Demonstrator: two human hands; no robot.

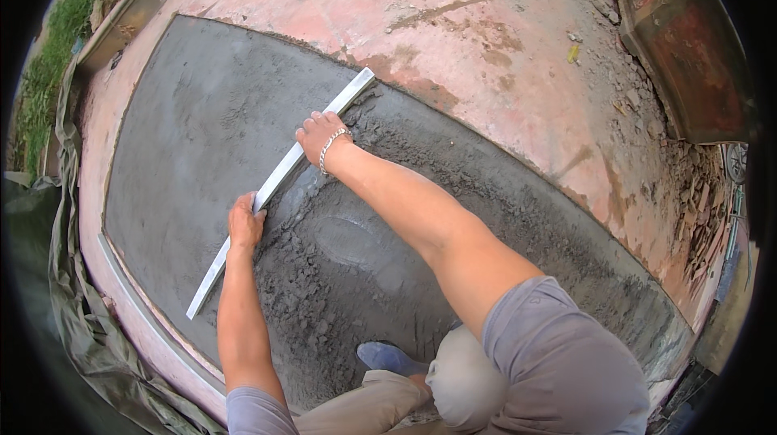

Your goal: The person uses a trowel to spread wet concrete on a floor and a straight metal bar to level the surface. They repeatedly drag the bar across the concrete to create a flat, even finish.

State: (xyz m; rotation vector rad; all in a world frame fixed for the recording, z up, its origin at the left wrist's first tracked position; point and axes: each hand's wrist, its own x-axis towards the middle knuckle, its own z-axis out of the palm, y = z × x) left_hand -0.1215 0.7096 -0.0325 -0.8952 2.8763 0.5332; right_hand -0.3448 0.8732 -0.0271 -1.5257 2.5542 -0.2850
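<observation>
A long, pale metal straightedge [285, 166] lies slantwise across wet grey mortar [188, 119]. My left hand [245, 220] is closed around its lower half, and my right hand [322, 141], with a chain bracelet on the wrist, grips it higher up. On the far left side of the bar the mortar is smooth and flat. Toward my body it is rough and crumbly, with loose lumps [303, 297] along the bar's near edge. The undersides of both hands are hidden.
Pinkish hard floor [518, 103] borders the mortar. Rubble [639, 103] lies at the right beside a rusty metal container [688, 46]. A crumpled dark tarp [89, 330] runs along the left edge, near a pale strip [154, 314]. My blue-shod foot [388, 357] is on the mortar.
</observation>
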